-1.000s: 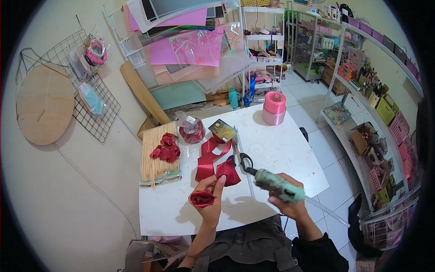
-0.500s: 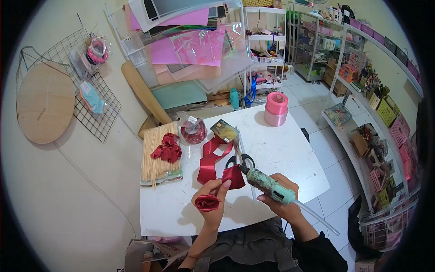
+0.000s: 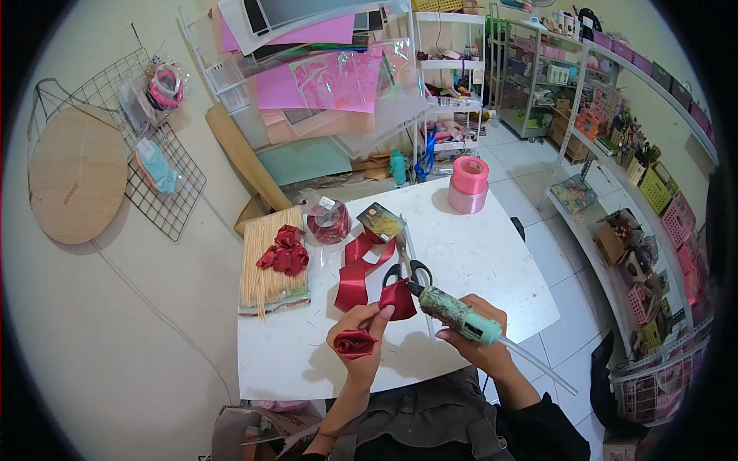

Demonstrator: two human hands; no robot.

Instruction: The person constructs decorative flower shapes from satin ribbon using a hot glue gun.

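My left hand point(image 3: 361, 330) is closed around a rolled dark red ribbon rose point(image 3: 354, 344). Thumb and forefinger pinch a flat piece of red satin ribbon point(image 3: 397, 300) that points up and right. In my right hand point(image 3: 480, 338) is a mint-green, stained glue gun point(image 3: 459, 313), with a clear glue stick point(image 3: 542, 366) sticking out of its back. The gun's dark nozzle is right at the ribbon's upper right edge. Just behind lie black-handled scissors point(image 3: 420, 272), partly covered by the ribbon. A longer red ribbon point(image 3: 354, 284) curls across the table to their left.
On the white table point(image 3: 492, 269), red ribbon flowers point(image 3: 284, 252) rest on a bundle of wooden sticks point(image 3: 254, 280). Nearby are a wrapped red ribbon roll point(image 3: 329, 223) and a small printed card box point(image 3: 380, 222). Pink ribbon rolls point(image 3: 468, 186) stand at the back right. Shelves point(image 3: 615, 223) line the right side.
Almost nothing differs. My left hand and the ribbon have shifted very slightly to the right; the glue gun stays at the ribbon's edge.
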